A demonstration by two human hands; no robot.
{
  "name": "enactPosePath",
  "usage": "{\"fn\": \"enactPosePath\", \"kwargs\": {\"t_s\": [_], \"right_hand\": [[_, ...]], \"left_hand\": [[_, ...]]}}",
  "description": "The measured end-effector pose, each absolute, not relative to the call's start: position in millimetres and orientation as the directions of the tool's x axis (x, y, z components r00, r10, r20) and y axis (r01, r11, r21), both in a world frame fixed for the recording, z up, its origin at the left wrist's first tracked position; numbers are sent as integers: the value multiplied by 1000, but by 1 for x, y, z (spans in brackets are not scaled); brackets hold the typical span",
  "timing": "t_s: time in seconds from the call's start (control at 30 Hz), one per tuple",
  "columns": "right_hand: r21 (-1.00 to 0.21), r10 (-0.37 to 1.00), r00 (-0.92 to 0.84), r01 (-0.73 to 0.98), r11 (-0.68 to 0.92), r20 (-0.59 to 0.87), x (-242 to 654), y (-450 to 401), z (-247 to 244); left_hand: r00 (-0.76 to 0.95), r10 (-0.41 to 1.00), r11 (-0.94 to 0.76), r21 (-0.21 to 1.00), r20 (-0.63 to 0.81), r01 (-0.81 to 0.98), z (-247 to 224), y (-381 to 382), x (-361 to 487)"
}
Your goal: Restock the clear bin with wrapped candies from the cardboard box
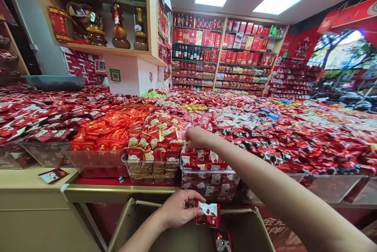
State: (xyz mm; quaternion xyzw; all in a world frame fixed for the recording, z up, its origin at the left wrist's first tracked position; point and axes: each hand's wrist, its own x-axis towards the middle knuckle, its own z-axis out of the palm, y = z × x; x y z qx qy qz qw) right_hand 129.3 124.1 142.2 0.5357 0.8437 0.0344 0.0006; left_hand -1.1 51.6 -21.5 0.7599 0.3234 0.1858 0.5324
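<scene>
My left hand [184, 208] pinches a small red-and-white wrapped packet [209, 215] between thumb and fingers. It hangs above an open cardboard box [247, 226], in which another red packet [223, 241] shows low down. Stretched across to the display, my right hand [198, 138] is over a clear plastic bin [210, 172] full of similar red-and-white packets [188, 160]. Its fingers are curled downward among the packets at the bin's rear left; whatever they grip is hidden. Just left of that hand is a bin of durian-labelled sweets [144, 141].
Orange-red packets [103, 130] fill a bin farther left. Heaps of red-wrapped sweets [279, 138] spread right and behind. A loose packet [53, 175] lies on the yellow counter [20, 177]. Above hangs a cabinet with bottles [118, 28]; stocked shelves [219, 51] line the back wall.
</scene>
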Motion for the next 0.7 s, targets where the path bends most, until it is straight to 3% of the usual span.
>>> {"fn": "enactPosePath", "kwargs": {"t_s": [0.17,0.33,0.53,0.63,0.7], "right_hand": [[71,907,-420,906,418,17,132,121,143],[11,911,-411,912,411,44,138,120,141],[-111,899,-397,901,420,185,156,106,154],[-229,872,-388,858,460,298,168,69,154],[-395,860,-372,774,495,350,176,36,140]], "left_hand": [[727,684,-230,928,-59,292,-24,51,-2],[725,687,-237,925,-56,296,-24,52,-2],[723,690,-243,927,-42,286,-21,52,-2],[735,677,-218,941,-46,260,-20,51,-3],[744,666,-191,953,-49,233,-19,51,-3]]}}
